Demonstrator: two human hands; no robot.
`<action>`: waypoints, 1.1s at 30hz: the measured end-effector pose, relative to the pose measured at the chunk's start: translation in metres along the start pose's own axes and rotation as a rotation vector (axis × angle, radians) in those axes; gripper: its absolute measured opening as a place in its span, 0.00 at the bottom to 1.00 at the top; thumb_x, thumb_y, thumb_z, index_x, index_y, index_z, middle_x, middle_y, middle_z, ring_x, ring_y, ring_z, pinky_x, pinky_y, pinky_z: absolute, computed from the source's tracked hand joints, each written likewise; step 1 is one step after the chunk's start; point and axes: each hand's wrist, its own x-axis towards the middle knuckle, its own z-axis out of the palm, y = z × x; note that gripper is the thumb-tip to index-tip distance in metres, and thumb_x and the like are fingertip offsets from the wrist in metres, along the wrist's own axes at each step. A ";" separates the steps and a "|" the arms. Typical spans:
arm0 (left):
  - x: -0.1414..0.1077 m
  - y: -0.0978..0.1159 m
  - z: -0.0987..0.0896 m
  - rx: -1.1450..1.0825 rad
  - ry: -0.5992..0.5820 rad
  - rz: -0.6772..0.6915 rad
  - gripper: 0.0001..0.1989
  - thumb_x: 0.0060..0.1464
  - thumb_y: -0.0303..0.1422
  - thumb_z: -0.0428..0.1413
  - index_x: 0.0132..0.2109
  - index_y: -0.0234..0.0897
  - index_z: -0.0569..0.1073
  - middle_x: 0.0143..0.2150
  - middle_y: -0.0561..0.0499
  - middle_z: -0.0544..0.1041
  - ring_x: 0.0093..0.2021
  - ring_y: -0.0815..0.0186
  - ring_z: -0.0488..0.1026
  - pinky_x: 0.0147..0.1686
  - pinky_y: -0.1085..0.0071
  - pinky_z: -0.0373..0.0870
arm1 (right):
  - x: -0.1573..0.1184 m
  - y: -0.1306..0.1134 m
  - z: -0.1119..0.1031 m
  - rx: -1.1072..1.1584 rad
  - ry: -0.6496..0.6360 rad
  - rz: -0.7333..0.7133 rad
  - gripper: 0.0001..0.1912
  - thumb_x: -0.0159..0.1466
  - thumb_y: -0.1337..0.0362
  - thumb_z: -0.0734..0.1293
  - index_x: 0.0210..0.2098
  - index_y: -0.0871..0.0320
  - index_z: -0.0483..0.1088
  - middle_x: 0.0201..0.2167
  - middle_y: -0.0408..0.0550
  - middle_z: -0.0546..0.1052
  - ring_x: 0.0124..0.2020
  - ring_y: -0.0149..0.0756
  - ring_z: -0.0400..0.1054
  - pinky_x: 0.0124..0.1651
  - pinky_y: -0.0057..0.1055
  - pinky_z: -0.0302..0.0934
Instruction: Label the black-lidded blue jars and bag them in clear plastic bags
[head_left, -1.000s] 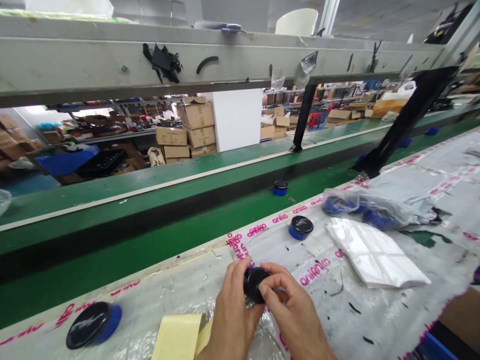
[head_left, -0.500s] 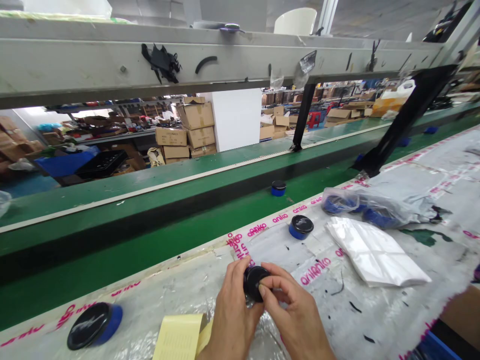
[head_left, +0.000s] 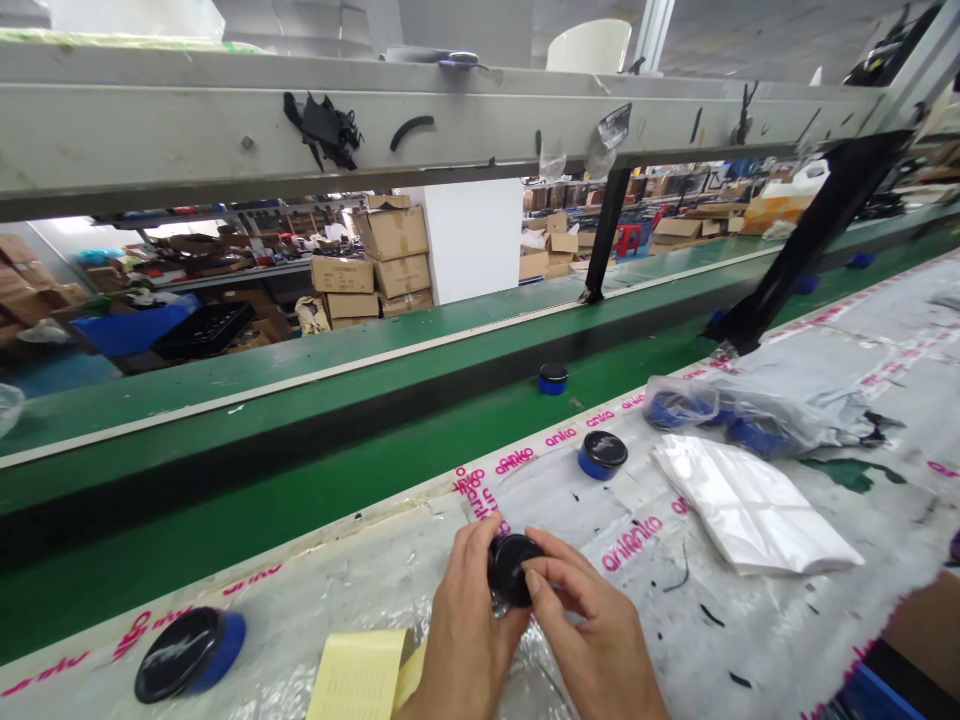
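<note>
My left hand (head_left: 469, 625) and my right hand (head_left: 592, 630) both grip a round jar with a black lid (head_left: 511, 570), held just above the plastic-covered bench (head_left: 360, 570). The fingertips of my right hand rest on the lid, and the jar's body is mostly hidden. Further up the bench stands a blue jar with a black lid (head_left: 602, 455). A larger blue jar (head_left: 187, 655) lies tilted at the lower left. A yellow notepad (head_left: 360, 675) sits just below my left hand.
A clear bag of blue items (head_left: 720, 415) and a folded white plastic bag (head_left: 750, 505) lie on the right. A small blue jar (head_left: 553, 379) sits on the green conveyor belt (head_left: 300, 480). A grey metal beam (head_left: 225, 130) crosses above, with cardboard boxes (head_left: 375, 270) beyond.
The small jar on the green belt has moved left. My right fingers have shifted slightly on the black lid.
</note>
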 end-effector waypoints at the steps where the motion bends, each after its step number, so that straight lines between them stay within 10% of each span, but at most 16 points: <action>1: 0.000 0.000 0.000 0.000 -0.002 0.004 0.31 0.54 0.25 0.61 0.62 0.47 0.62 0.60 0.47 0.69 0.59 0.57 0.70 0.57 0.57 0.70 | -0.001 -0.001 0.000 0.000 0.014 0.000 0.13 0.64 0.56 0.67 0.35 0.54 0.82 0.53 0.57 0.79 0.51 0.51 0.75 0.43 0.36 0.74; 13: -0.002 0.001 -0.001 -0.001 -0.011 0.002 0.31 0.55 0.26 0.61 0.62 0.48 0.62 0.59 0.47 0.68 0.57 0.57 0.71 0.55 0.58 0.71 | -0.004 -0.008 0.001 0.014 0.071 0.049 0.16 0.63 0.50 0.67 0.34 0.54 0.82 0.52 0.56 0.80 0.45 0.49 0.78 0.33 0.32 0.74; 33: -0.002 0.000 0.002 0.016 0.015 0.027 0.33 0.52 0.23 0.62 0.62 0.46 0.61 0.59 0.46 0.69 0.57 0.56 0.71 0.55 0.57 0.71 | 0.011 -0.015 -0.007 0.191 -0.125 0.252 0.13 0.58 0.54 0.69 0.25 0.56 0.76 0.54 0.56 0.76 0.53 0.52 0.72 0.45 0.35 0.71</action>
